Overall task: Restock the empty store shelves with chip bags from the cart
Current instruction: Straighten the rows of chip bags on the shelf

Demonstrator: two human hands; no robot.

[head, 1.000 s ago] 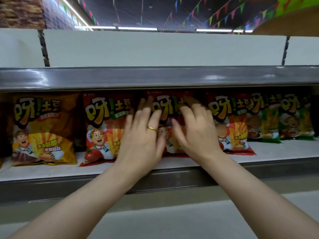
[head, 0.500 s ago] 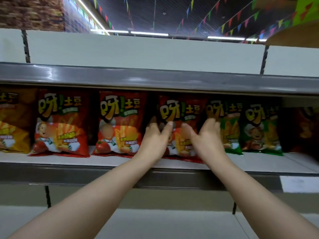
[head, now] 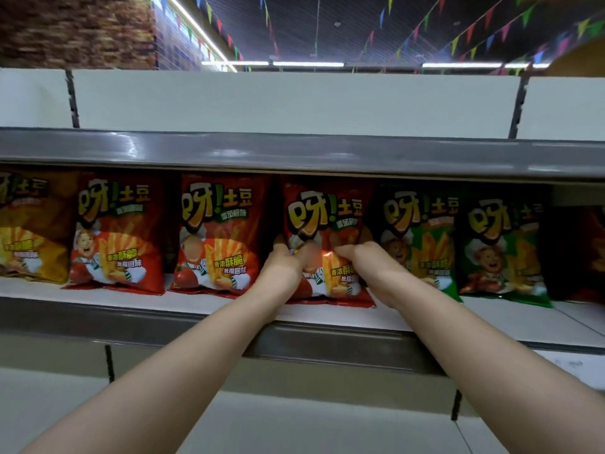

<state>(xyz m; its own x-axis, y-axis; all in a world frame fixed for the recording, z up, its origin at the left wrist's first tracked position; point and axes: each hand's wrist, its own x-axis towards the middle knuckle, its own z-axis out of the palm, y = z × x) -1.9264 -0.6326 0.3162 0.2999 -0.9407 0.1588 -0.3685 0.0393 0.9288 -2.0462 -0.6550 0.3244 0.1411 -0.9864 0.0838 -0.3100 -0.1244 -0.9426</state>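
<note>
A red chip bag [head: 327, 211] stands upright on the white shelf [head: 209, 304], third in a row of red bags. My left hand [head: 284, 265] holds its lower left part with curled fingers. My right hand [head: 364, 261] holds its lower right part the same way, thumb side toward the middle. Both hands cover the bag's lower front. Two more red bags [head: 121, 231] [head: 216, 234] stand to its left. Right of it stand two green bags [head: 422, 231] [head: 501, 244]. The cart is out of view.
A yellow bag [head: 26, 231] stands at the far left. The grey edge of the upper shelf [head: 294, 152] hangs just above the bags' tops, with white back panels above it. A lower white shelf [head: 327, 421] lies below my arms. A dark reddish bag [head: 589, 250] sits at the far right.
The view has shifted right along the row. My fingers lay straight on the red bag before and are now curled onto its lower front.
</note>
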